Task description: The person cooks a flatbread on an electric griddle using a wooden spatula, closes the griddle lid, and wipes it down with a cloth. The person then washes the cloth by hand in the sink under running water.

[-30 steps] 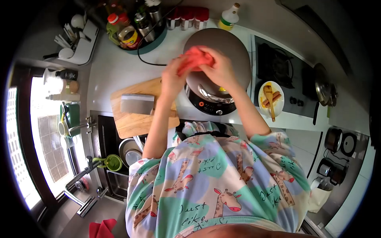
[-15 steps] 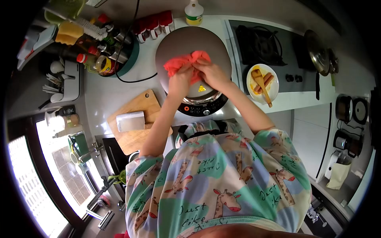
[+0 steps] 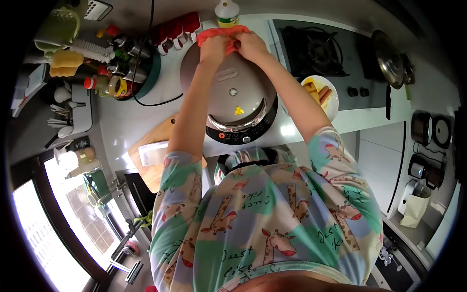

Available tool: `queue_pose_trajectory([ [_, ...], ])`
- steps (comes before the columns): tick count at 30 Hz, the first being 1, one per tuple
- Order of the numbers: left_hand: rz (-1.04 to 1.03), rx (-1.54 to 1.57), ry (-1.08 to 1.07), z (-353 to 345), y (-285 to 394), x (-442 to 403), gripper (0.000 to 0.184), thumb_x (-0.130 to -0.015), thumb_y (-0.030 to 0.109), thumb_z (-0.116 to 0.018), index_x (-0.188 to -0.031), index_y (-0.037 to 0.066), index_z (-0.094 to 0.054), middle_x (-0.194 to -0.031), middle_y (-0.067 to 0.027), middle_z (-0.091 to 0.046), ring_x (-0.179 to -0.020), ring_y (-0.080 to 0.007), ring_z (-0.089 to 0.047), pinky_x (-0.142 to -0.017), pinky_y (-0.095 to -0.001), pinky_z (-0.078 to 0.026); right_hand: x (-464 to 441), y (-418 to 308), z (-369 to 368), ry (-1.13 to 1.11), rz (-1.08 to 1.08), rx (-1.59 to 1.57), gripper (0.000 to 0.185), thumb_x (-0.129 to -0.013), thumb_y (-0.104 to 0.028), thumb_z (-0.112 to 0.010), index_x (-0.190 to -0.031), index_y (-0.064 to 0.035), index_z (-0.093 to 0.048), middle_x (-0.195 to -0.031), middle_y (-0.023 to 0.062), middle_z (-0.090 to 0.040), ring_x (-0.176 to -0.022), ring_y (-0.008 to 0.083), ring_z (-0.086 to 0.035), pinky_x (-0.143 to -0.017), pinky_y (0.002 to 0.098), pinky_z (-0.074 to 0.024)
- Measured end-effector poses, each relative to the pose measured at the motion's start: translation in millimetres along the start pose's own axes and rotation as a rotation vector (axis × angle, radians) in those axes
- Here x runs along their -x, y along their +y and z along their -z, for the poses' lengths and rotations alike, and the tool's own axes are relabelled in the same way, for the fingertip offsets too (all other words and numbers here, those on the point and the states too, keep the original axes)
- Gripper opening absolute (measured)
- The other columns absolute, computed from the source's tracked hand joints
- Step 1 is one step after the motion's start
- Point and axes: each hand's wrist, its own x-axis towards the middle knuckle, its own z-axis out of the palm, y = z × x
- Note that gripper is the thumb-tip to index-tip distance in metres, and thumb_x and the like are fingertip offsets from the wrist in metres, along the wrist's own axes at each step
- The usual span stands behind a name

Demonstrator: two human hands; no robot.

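A red cloth (image 3: 221, 33) is stretched between my two hands at the far edge of a round electric griddle (image 3: 243, 80) with its lid down. My left hand (image 3: 214, 48) grips the cloth's left and middle part. Close beside it, my right hand (image 3: 249, 45) has its fingers closed on the right end. The griddle's brown lid carries a yellow warning sticker (image 3: 239, 111), and a black control panel (image 3: 243, 136) faces me. Just behind the cloth stands a white bottle with a yellow-green label (image 3: 227, 14).
Right of the griddle, a white plate (image 3: 332, 108) holds sausages beside a gas hob (image 3: 360, 73). At the left lie a wooden cutting board (image 3: 141, 168) with a white block (image 3: 153, 153), a black cord (image 3: 158, 103) and a tub of bottles (image 3: 156, 73). Red-lidded containers (image 3: 176, 31) stand behind.
Both hands have moved away from me with the red cloth, from the middle of the lid to its far edge. The lid's handle mark and centre badge now show.
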Motion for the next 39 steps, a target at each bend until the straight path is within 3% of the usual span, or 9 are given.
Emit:
queue_pose_trajectory([
  [5,0.006,-0.049,-0.072,-29,20,-25,0.022,-0.088,0.014,-0.060,-0.106,0.012,-0.073,-0.105,-0.0130,-0.070,-0.093,-0.0331,-0.068,-0.083,-0.0436,-0.054,15,31,3,0.108,-0.063,0.074,0.026,-0.086,-0.016,-0.062,-0.110,-0.0122,-0.071,-0.100,0.0132,-0.071,-0.101,0.0354,-0.063,-0.087,0.0452,-0.0533],
  [10,0.102,0.015,-0.129,0,16,-23,0.022,-0.088,0.013,-0.060,-0.106,0.015,-0.073,-0.097,-0.0141,-0.071,-0.089,-0.0325,-0.068,-0.080,-0.0432,-0.054,-4,19,-6,0.083,0.001,0.076,0.032,-0.083,-0.011,-0.061,-0.114,-0.0108,-0.069,-0.103,0.0136,-0.071,-0.093,0.0390,-0.064,-0.089,0.0458,-0.0513],
  [15,0.171,0.405,0.074,5,-46,5,0.022,-0.089,0.015,-0.060,-0.107,0.013,-0.072,-0.098,-0.0134,-0.071,-0.092,-0.0328,-0.068,-0.080,-0.0424,-0.053,-33,-9,-51,0.139,0.189,0.076,0.037,-0.077,-0.006,-0.063,-0.113,-0.0095,-0.068,-0.104,0.0134,-0.071,-0.100,0.0338,-0.064,-0.097,0.0433,-0.0467],
  [24,0.215,0.057,0.347,45,-59,99,0.022,-0.090,0.009,-0.058,-0.108,0.005,-0.070,-0.112,-0.0129,-0.069,-0.096,-0.0334,-0.067,-0.083,-0.0398,-0.054,-20,-99,-79,0.005,0.340,-0.088,0.036,-0.078,-0.003,-0.061,-0.113,-0.0086,-0.070,-0.116,0.0094,-0.069,-0.114,0.0283,-0.060,-0.102,0.0367,-0.0447],
  [28,0.268,0.074,0.437,50,-53,142,0.021,-0.090,0.010,-0.059,-0.104,0.002,-0.071,-0.111,-0.0150,-0.069,-0.097,-0.0344,-0.067,-0.086,-0.0395,-0.053,1,-121,-89,-0.044,0.460,-0.039,0.033,-0.083,-0.006,-0.055,-0.111,-0.0093,-0.072,-0.116,0.0061,-0.069,-0.109,0.0265,-0.061,-0.100,0.0348,-0.0453],
  [29,0.291,0.060,0.452,51,-52,152,0.020,-0.090,0.010,-0.059,-0.104,0.003,-0.071,-0.110,-0.0145,-0.070,-0.097,-0.0343,-0.067,-0.086,-0.0393,-0.053,5,-120,-103,0.075,0.556,-0.065,0.026,-0.088,-0.015,-0.051,-0.100,-0.0124,-0.073,-0.102,0.0034,-0.072,-0.098,0.0251,-0.064,-0.093,0.0342,-0.0478],
  [33,0.418,0.092,0.405,61,-27,193,0.021,-0.085,0.005,-0.061,-0.103,0.003,-0.071,-0.100,-0.0173,-0.070,-0.088,-0.0351,-0.068,-0.079,-0.0378,-0.054,37,-134,-103,0.035,0.708,-0.081,0.019,-0.083,-0.012,-0.054,-0.089,-0.0077,-0.071,-0.093,0.0061,-0.071,-0.091,0.0260,-0.063,-0.090,0.0368,-0.0481],
  [37,0.528,0.184,0.215,78,8,230,0.022,-0.081,0.003,-0.063,-0.102,0.002,-0.070,-0.096,-0.0182,-0.070,-0.084,-0.0357,-0.068,-0.076,-0.0371,-0.054,72,-144,-74,-0.361,0.740,0.005,0.022,-0.080,-0.006,-0.057,-0.097,-0.0083,-0.070,-0.100,0.0064,-0.069,-0.101,0.0272,-0.061,-0.094,0.0361,-0.0470],
  [39,0.428,0.196,0.242,77,24,236,0.020,-0.081,0.001,-0.060,-0.099,0.001,-0.069,-0.097,-0.0182,-0.069,-0.086,-0.0366,-0.066,-0.077,-0.0392,-0.053,87,-136,-57,-0.353,0.726,-0.059,0.023,-0.080,-0.006,-0.057,-0.098,-0.0087,-0.070,-0.100,0.0054,-0.069,-0.100,0.0272,-0.060,-0.094,0.0367,-0.0468],
])
